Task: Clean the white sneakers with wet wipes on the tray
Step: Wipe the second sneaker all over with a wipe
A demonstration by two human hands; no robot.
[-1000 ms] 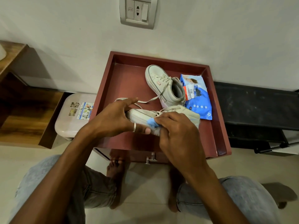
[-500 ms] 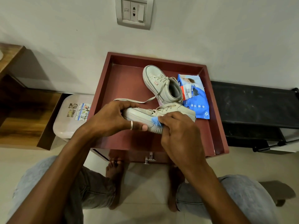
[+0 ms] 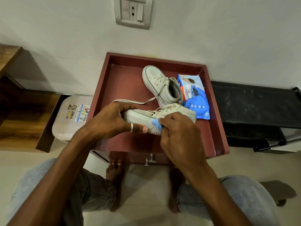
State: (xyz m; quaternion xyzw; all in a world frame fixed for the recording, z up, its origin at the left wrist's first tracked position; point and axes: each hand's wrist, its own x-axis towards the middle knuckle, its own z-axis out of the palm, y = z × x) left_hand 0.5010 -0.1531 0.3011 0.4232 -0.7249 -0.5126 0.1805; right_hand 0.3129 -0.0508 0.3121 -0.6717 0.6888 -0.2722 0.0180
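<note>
A deep red-brown tray point(image 3: 123, 82) stands with its far edge against a pale plastered wall point(image 3: 228, 38), where a grey switch-and-socket plate point(image 3: 133, 12) is mounted above it. Below the tray's near edge a small metal handle point(image 3: 150, 159) shows on a front of the same colour.

Over the near half of the tray the left hand point(image 3: 110, 121) grips the toe end of a white sneaker point(image 3: 141, 115) that is turned on its side. The fingers are curled over the top, and the thumb, wearing a silver ring point(image 3: 131, 127), lies along the sole's wall. Whether the shoe touches the tray floor cannot be told. The right hand point(image 3: 179, 132) pinches a blue wet wipe point(image 3: 156, 123) with curled fingers and presses it against the sole's side, just beside the left thumb.

The second sneaker point(image 3: 156, 80) stands upright in the far half of the tray, toe toward the far edge, and one loose lace point(image 3: 130, 101) trails toward the left edge. A blue pack of wipes point(image 3: 195, 101) lies flat near the right edge, touching this shoe's heel.

To the left of the tray sits a pale plastic stool point(image 3: 65, 128) with stickers, and beyond it wooden shelving point(image 3: 21, 115). To the right a low black bench point(image 3: 254, 108) runs along the wall. The floor point(image 3: 146, 185) is light tile, with the person's bare feet and jeans-clad knees in front of the tray.
</note>
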